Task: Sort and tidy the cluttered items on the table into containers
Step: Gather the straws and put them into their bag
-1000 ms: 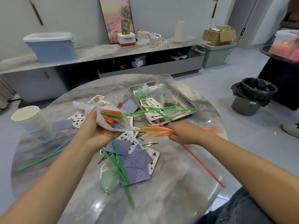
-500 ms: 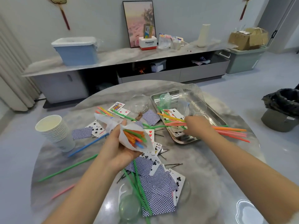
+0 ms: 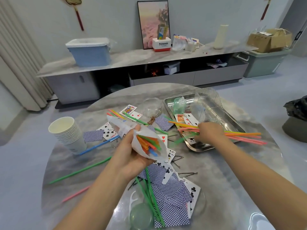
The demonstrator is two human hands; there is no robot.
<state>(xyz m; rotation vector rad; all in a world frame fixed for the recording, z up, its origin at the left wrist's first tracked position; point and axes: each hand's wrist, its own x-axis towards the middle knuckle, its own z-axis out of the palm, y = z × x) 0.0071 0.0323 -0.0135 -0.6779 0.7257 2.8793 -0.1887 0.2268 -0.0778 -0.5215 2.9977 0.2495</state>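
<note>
right hand fingertips hidden behind its own knuckles and the straws. Table near edge cut off by frame bottom. Print on bag blurred.

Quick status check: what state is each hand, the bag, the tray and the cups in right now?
Left hand: grips the white bag.
White bag: open, straws inside.
Right hand: holds a bundle of straws over the tray.
Metal tray: flat on the table, holding cards and a clear lid.
Paper cups: stacked, upright.
Playing cards: scattered, mostly face down.
</note>
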